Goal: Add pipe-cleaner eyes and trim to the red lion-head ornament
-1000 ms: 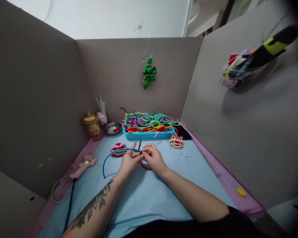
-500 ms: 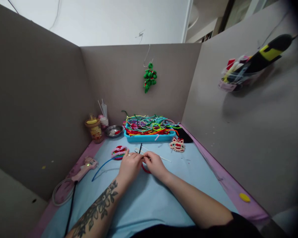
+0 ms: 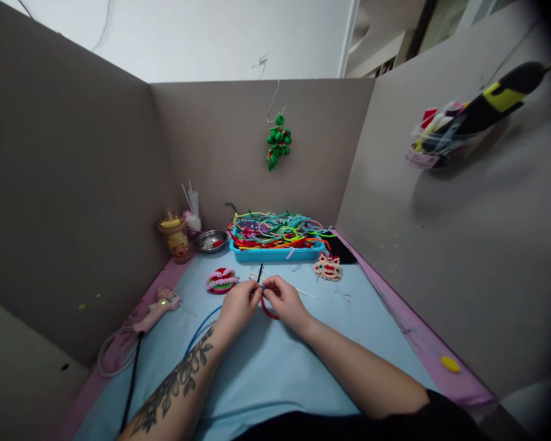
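Note:
My left hand (image 3: 239,304) is closed in a pinch on a blue pipe cleaner (image 3: 204,325), whose long tail curves out over my forearm side. My right hand (image 3: 283,301) is also pinched, its fingertips meeting those of the left. A bent red pipe cleaner (image 3: 269,311) hangs in a loop below the right fingertips. A bit of blue shows between the fingertips; how the two pieces join is hidden. Just beyond the hands stands a short black stick-like piece (image 3: 259,272). A white strip (image 3: 305,293) lies behind the right hand.
A blue tray (image 3: 280,253) heaped with colourful pipe cleaners stands at the back. A red-and-pink fuzzy piece (image 3: 221,280) and a cream-and-red one (image 3: 328,267) lie either side. Left are a glue gun (image 3: 156,311), a metal dish (image 3: 211,241) and a cup (image 3: 176,239). Partitions surround the table.
My left fingers have curled in from lying stretched across the work to a pinch. The blue tail has swung down and nearer to me, uncovering more of the red-and-pink piece.

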